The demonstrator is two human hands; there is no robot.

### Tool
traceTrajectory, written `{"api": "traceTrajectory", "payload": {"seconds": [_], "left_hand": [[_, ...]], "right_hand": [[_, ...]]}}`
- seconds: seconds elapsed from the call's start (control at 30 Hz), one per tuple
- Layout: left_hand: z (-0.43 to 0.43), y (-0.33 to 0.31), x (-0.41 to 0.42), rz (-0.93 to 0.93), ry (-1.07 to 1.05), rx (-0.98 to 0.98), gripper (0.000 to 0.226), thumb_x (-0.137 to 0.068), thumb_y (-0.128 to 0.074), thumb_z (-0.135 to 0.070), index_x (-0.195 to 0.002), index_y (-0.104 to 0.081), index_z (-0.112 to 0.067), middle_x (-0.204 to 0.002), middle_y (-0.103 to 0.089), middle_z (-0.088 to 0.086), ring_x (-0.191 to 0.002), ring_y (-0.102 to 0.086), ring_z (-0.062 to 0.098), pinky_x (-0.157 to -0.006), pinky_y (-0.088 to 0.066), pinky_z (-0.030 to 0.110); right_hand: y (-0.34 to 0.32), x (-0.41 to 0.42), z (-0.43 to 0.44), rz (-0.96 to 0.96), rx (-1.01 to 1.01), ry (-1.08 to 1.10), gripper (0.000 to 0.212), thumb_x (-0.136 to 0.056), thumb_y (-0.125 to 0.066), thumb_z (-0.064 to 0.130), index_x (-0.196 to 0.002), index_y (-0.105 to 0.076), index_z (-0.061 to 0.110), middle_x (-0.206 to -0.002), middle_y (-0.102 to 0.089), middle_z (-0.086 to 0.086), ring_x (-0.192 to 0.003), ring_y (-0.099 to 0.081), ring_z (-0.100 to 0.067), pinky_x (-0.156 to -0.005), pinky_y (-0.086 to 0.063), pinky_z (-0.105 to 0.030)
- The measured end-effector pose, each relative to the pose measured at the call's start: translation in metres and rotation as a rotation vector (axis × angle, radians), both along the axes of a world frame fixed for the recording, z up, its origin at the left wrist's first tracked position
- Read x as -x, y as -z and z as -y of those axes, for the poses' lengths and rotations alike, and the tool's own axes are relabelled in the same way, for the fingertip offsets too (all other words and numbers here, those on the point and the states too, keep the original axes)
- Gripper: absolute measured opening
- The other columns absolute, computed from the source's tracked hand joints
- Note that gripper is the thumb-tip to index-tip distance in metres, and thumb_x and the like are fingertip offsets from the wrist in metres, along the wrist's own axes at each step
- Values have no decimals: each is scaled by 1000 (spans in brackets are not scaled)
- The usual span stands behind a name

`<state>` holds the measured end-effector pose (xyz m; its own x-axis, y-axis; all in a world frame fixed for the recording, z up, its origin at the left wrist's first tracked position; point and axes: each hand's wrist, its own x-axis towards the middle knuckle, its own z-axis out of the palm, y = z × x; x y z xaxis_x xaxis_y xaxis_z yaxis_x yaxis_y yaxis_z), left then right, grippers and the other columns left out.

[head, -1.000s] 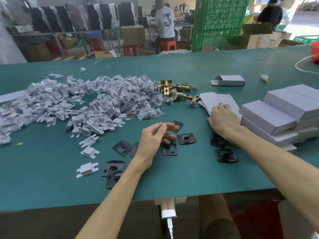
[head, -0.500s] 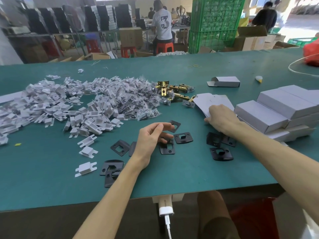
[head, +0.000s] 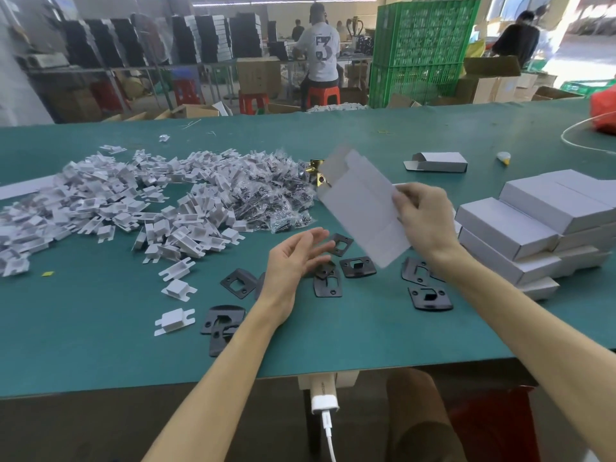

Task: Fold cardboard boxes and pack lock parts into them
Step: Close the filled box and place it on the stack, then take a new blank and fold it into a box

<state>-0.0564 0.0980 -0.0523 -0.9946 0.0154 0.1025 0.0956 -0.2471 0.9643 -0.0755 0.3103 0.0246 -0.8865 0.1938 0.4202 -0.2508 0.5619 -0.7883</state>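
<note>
My right hand (head: pixel 426 218) pinches a flat box (head: pixel 356 201) by its right edge, thumb on the side facing me and fingers curled behind. The box is off the desk (head: pixel 100 345), tilted, with its tabs pointing far left, and it is blurred. My left hand (head: pixel 293 261) hovers just left of it and lower, palm turned right, fingers loosely spread and holding nothing.

Under and around both hands, black plates (head: pixel 358 266) lie scattered flat on the desk, a few overlapping near my left wrist. To the right, beside my right forearm, sits a stack of closed boxes (head: pixel 506 225). A broad heap of white clips (head: pixel 100 201) covers the left of the desk and runs into a pile of screw bags (head: pixel 266 198) at its right end. A brass latch (head: pixel 316 168) shows just past the flat box's far edge. Further off to the right lies a lone box (head: pixel 440 161) with one end flap open.
</note>
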Motion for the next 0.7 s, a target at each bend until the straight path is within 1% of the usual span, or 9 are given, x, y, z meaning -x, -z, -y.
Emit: {"api": "traceTrajectory", "payload": {"seconds": [0.13,0.2,0.23,0.3,0.37,0.43,0.53,0.57,0.7], "left_hand": [[4,-9,-3,75,85,-132,41,-108,-50,-41,-127,-70,-11,-128,-73,10,-115,-72,25,-91,-58,35],[6,-12,-3,92,96,-178,43,-105,-49,-49,-120,-76,-18,-129,-73,9,-114,-72,22,-93,-54,36],[7,-14,-4,96,96,-204,43,-103,-50,-51,-117,-79,-21,-129,-73,7,-113,-71,20,-94,-54,36],[9,-15,-4,99,109,-228,42,-104,-48,-53,-114,-81,-28,-128,-74,4,-112,-71,18,-96,-53,37],[10,-15,-4,96,147,-230,43,-103,-48,-54,-115,-80,-28,-128,-74,5,-113,-70,19,-101,-49,41],[10,-16,-6,89,194,-202,46,-95,-59,-57,-118,-79,-22,-127,-73,9,-114,-69,22,-105,-47,43],[9,-15,-6,83,262,-156,84,-78,-81,-59,-135,-64,-1,-139,-63,25,-122,-63,30,-111,-46,45],[9,-15,-6,79,279,-147,88,-76,-83,-59,-137,-61,0,-142,-60,26,-124,-62,32,-112,-45,46],[11,-14,-4,84,334,-138,74,-82,-79,-57,-137,-65,-10,-148,-59,16,-135,-56,34,-116,-41,51]], "right_hand": [[24,-13,24,249,342,-170,19,-104,-55,11,-112,-72,9,-103,-75,-6,-87,-66,-19,-81,-57,-40],[40,-18,34,351,530,-234,17,-104,-55,10,-105,-72,12,-109,-76,-13,-88,-66,-22,-84,-55,-44],[47,-21,38,389,610,-265,18,-104,-55,10,-104,-72,12,-111,-75,-16,-88,-67,-23,-83,-54,-44],[58,-23,45,448,736,-334,18,-104,-54,9,-107,-72,8,-110,-76,-15,-86,-71,-21,-75,-59,-36],[67,-25,51,491,843,-393,19,-104,-54,9,-110,-71,3,-107,-77,-13,-82,-74,-20,-68,-62,-31],[72,-25,54,503,920,-430,21,-103,-53,8,-114,-70,-1,-103,-77,-14,-79,-74,-22,-65,-62,-32],[74,-27,53,470,950,-437,23,-103,-54,7,-117,-69,-3,-94,-76,-14,-68,-72,-20,-54,-59,-29],[75,-27,52,456,945,-441,23,-102,-56,7,-118,-69,-3,-95,-75,-15,-68,-71,-20,-54,-58,-29],[78,-30,52,417,937,-474,23,-102,-57,8,-118,-69,-1,-100,-75,-15,-72,-72,-20,-56,-59,-29]]}}
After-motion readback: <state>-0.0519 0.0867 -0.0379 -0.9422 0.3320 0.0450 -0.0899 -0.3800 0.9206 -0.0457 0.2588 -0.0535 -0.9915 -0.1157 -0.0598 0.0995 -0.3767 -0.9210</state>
